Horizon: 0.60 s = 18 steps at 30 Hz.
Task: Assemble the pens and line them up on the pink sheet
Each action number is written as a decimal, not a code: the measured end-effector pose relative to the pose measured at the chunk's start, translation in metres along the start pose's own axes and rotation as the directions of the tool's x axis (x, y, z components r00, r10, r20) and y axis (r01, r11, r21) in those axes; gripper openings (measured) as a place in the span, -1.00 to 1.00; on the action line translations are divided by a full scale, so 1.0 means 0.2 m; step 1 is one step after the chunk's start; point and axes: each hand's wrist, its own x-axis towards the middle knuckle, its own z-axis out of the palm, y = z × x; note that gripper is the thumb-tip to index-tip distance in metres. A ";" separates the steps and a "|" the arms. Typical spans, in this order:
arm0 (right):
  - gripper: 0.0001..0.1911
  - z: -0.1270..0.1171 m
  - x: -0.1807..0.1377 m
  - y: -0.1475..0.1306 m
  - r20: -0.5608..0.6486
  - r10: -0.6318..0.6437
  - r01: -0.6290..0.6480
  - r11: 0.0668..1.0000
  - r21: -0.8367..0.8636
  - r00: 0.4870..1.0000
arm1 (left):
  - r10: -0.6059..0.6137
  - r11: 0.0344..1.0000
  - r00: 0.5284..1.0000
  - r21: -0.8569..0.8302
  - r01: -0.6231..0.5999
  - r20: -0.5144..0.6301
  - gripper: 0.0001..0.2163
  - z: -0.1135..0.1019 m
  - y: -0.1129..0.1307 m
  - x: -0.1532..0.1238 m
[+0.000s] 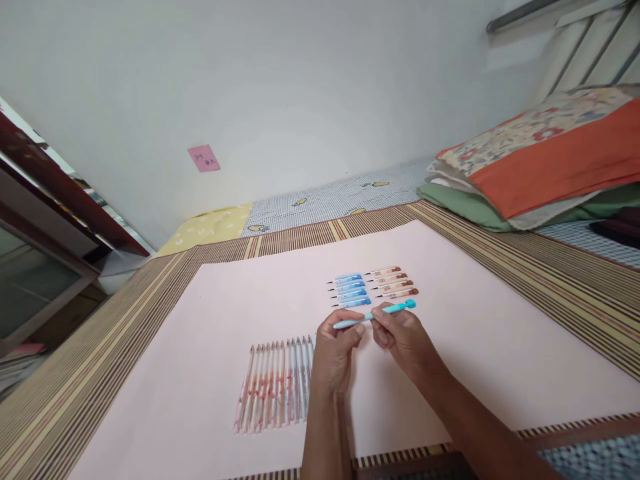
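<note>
One turquoise pen, left hand and right hand fingers both pinched closed round it; pink wall note has handwriting, too tiny to read tbh.

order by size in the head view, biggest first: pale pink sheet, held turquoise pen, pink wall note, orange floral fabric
1. Pale pink sheet
2. Orange floral fabric
3. Turquoise pen and pink wall note, unranked: pen looks longer but narrower, and is nearer the camera.
</note>
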 end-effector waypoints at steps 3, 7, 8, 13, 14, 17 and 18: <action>-0.58 -0.01 0.01 -0.01 -0.039 -0.018 0.020 0.999 0.028 0.999 | -0.007 1.000 1.000 -0.030 0.007 0.017 -0.58 0.01 0.01 0.00; -0.55 -0.02 0.01 -0.01 -0.125 -0.045 0.039 0.998 -0.052 0.991 | -0.049 0.995 0.997 0.084 0.054 -0.060 -0.67 0.00 0.01 0.01; -0.54 -0.02 0.01 -0.01 -0.144 -0.051 0.039 0.995 -0.087 0.988 | -0.039 0.990 0.997 0.132 0.049 -0.072 -0.67 -0.01 0.01 0.02; -0.52 -0.02 0.02 0.00 -0.196 -0.004 -0.012 0.996 -0.084 0.981 | 0.081 0.978 0.996 0.194 -0.072 -0.038 -0.76 -0.01 0.00 0.01; -0.52 -0.02 0.02 0.00 -0.193 0.012 -0.022 0.998 -0.051 0.981 | 0.083 0.981 0.996 0.175 -0.079 -0.015 -0.74 0.00 0.00 0.01; -0.52 -0.02 0.03 0.00 -0.198 0.024 -0.028 0.999 -0.021 0.980 | 0.048 0.990 0.999 0.129 -0.048 0.001 -0.62 0.01 0.00 0.01; -0.52 -0.03 0.03 0.00 -0.209 0.013 -0.021 0.999 -0.040 0.978 | 0.030 0.991 0.999 0.135 -0.027 -0.020 -0.63 0.02 0.00 0.01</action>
